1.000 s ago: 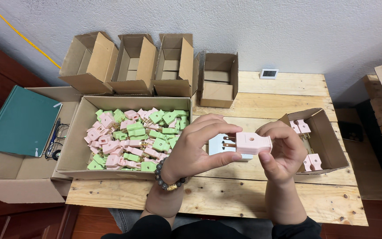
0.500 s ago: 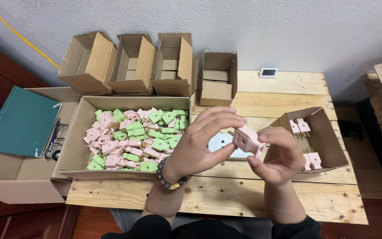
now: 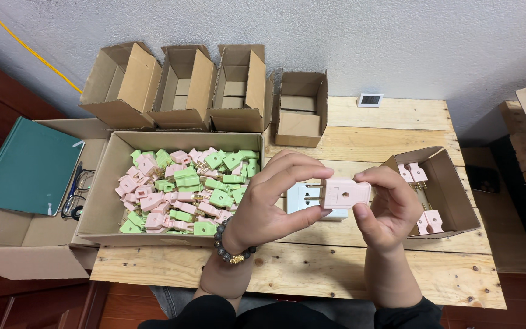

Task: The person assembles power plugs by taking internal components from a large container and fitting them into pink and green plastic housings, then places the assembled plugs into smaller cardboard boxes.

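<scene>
- The left hand (image 3: 269, 204) is pinching a white socket block (image 3: 302, 198), fingers closed on its edges, above the counter (image 3: 391, 137) centre.
- The right hand (image 3: 388, 207) is gripping a pink plug (image 3: 345, 193) at 3 o'clock of the block, its metal prongs pointing into it.
- The plug is looking light, stiff and smooth; holding its flat sides seems best, clear of the prongs.
- A large box (image 3: 108, 201) of pink and green plugs is sitting at 9 o'clock, a small box (image 3: 452, 195) at 3 o'clock.

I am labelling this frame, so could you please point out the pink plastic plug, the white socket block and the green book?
Pink plastic plug (image 3: 346, 193), head view, flat front face.
White socket block (image 3: 296, 197), head view, left face.
Green book (image 3: 28, 167), head view, cover centre.
</scene>
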